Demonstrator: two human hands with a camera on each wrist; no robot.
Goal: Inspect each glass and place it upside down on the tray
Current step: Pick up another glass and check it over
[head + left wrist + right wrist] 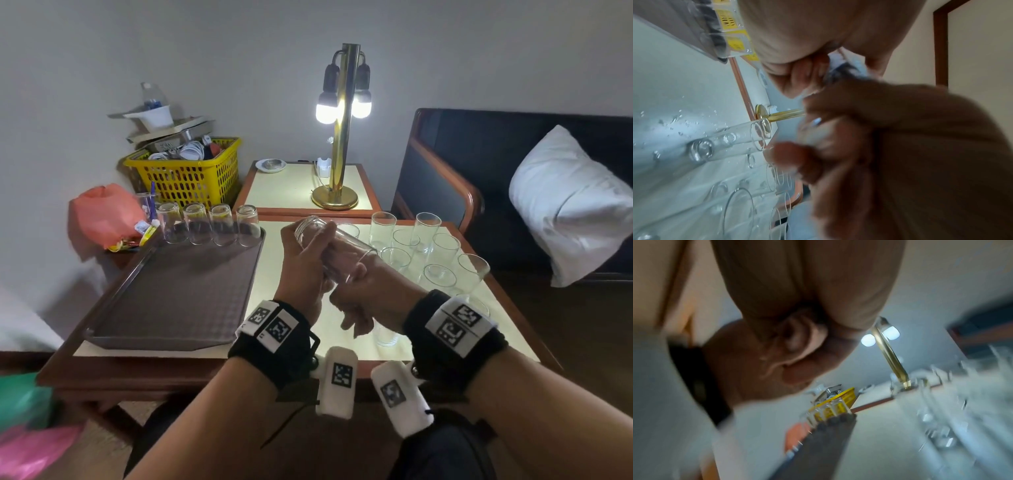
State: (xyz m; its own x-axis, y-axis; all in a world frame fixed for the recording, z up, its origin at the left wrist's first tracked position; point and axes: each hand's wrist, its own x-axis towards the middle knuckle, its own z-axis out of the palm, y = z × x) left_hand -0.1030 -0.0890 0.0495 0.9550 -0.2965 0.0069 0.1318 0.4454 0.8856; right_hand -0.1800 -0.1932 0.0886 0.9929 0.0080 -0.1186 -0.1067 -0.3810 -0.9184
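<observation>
held glass [334, 248] is up off the table, tilted on its side above the table's middle, thick base pointing up-left, open mouth down-right. left hand [305, 267] wraps it near the base, fingers curled round the wall. right hand [368, 291] grips the mouth end from below-right, fingers curled; the two hands touch around the glass. wrist views are blurred, so exact finger placement on the glass is hard to read, looks like a full wrap on both sides.

tray [164, 308], brown, sits on the left half of the table [342, 342]. four glasses stand upside down in a row along its far edge: first [168, 222], second [195, 223], third [222, 224], fourth [248, 225], just beside each other. rest of the tray surface is bare.

upright glasses [442, 255] cluster on the right half of the table, mouths up, close together; one more glass [386, 334] sits near the front edge, partly behind the right wrist.

behind the table: side table [291, 192] with a lit brass lamp [342, 137] and a small dish [270, 165]. yellow basket [186, 174] with cables and clutter to the left, orange bag [102, 214] beside it. white pillow [568, 205] on a dark couch at right. both wrists carry black bands with printed marker tags.
</observation>
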